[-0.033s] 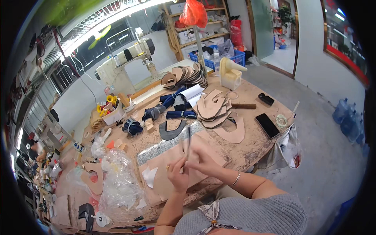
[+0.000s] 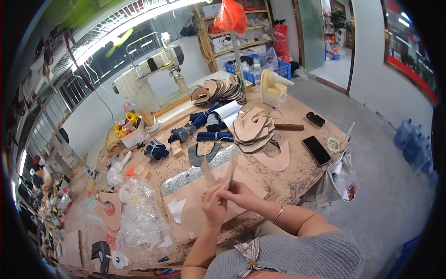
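While the left hand (image 2: 214, 204) and right hand (image 2: 241, 194) pinch a thin beige V-shaped leather-like strip (image 2: 230, 171) pointing toward twelve o'clock, its handling seems unfinished; at one o'clock lie stacked flat beige U-shaped leather-like pieces (image 2: 251, 136), whether finished unclear.

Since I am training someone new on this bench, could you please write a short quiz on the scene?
1. Multiple choice: Which wrist wears the bracelet? A) the left; B) the right; C) both.
2. True or false: The dark phone lies to the right of the loose beige cutout.
3. Fill in: The left hand and right hand meet at the lower end of a thin pale piece, whose two upright arms spread like the letter ___.

Key: 1. B; 2. true; 3. V
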`<state>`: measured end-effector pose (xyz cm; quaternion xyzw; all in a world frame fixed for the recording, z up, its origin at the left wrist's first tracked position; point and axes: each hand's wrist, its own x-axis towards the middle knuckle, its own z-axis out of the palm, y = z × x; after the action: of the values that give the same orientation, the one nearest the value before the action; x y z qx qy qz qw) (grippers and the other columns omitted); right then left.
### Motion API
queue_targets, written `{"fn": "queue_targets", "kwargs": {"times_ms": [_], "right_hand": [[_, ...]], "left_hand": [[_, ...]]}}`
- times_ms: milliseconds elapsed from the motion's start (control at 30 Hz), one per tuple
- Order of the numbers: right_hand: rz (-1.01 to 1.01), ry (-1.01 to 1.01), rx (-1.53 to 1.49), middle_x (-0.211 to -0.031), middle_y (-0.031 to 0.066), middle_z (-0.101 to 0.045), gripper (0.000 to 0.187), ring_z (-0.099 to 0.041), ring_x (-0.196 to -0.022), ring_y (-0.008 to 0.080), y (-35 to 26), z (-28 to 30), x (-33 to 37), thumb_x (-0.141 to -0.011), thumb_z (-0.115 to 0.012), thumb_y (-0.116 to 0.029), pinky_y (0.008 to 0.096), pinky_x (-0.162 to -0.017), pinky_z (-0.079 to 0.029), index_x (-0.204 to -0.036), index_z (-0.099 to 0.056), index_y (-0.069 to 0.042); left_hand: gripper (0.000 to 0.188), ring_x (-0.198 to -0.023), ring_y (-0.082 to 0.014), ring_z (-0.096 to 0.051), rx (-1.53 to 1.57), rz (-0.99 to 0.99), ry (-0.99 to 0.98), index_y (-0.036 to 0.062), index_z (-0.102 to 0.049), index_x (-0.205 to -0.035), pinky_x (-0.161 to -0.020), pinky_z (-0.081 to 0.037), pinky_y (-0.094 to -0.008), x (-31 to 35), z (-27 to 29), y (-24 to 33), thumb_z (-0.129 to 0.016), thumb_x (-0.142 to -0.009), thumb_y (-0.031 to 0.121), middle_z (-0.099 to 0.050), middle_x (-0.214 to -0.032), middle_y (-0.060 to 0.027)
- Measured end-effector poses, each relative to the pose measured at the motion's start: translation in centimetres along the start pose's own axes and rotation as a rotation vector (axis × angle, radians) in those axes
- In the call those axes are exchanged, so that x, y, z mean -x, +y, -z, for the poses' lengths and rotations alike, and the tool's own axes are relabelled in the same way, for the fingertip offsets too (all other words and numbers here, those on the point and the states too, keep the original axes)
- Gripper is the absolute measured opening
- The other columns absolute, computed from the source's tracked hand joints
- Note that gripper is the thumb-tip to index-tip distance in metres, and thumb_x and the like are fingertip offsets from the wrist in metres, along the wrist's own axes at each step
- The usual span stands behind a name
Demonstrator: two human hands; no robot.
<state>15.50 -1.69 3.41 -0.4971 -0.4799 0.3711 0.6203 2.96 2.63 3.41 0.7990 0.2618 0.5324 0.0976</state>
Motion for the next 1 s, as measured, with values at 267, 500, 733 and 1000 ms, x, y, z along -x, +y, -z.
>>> {"fn": "queue_targets", "kwargs": {"times_ms": [267,500,733,1000], "right_hand": [[-0.170,0.515,-0.316,-0.098,0.0157,-0.062,0.052,-0.061,-0.078,0.0200,6.8,14.2,-18.0,-0.089,-0.064,-0.035,0.0364,-0.060,-0.050,-0.110,-0.052,0.011],[-0.082,0.226,0.931,-0.095,0.0142,-0.067,0.045,-0.063,-0.094,0.0289,7.0,18.1,-11.7,-0.071,-0.077,-0.036,0.0387,-0.083,-0.050,-0.100,-0.067,-0.002],[0.161,0.225,0.976,-0.101,0.0151,-0.065,0.039,-0.059,-0.098,0.0328,5.0,15.3,-5.4,-0.071,-0.076,-0.025,0.0401,-0.086,-0.047,-0.102,-0.066,-0.003],[0.086,-0.055,1.061,-0.099,0.0151,-0.063,0.033,-0.058,-0.099,0.0324,3.7,8.8,-5.2,-0.072,-0.076,-0.021,0.0425,-0.086,-0.047,-0.098,-0.065,-0.004]], "left_hand": [[0.037,-0.113,-0.0317,-0.056,0.002,0.009,-0.552,0.0058,-0.064,-0.112,-0.095,-0.046,-0.0421,1.0,-2.3,-1.5,-0.071,-0.079,0.021,-0.061,-0.121,-0.0108],[0.029,-0.106,-0.0296,-0.060,0.054,-0.020,-0.487,0.0043,-0.068,-0.103,-0.090,-0.049,-0.0387,1.2,-1.7,-2.9,-0.071,-0.078,0.018,-0.066,-0.110,-0.0108],[0.031,-0.106,-0.0307,-0.059,0.206,-0.033,-0.294,0.0037,-0.067,-0.104,-0.090,-0.048,-0.0396,2.0,-2.5,-6.0,-0.072,-0.076,0.016,-0.066,-0.111,-0.0107],[0.044,-0.128,-0.0324,-0.043,-0.564,0.470,-0.208,0.0081,-0.060,-0.120,-0.109,-0.025,-0.0529,4.7,9.3,-9.7,-0.068,-0.081,0.026,-0.053,-0.132,-0.0130]]}}
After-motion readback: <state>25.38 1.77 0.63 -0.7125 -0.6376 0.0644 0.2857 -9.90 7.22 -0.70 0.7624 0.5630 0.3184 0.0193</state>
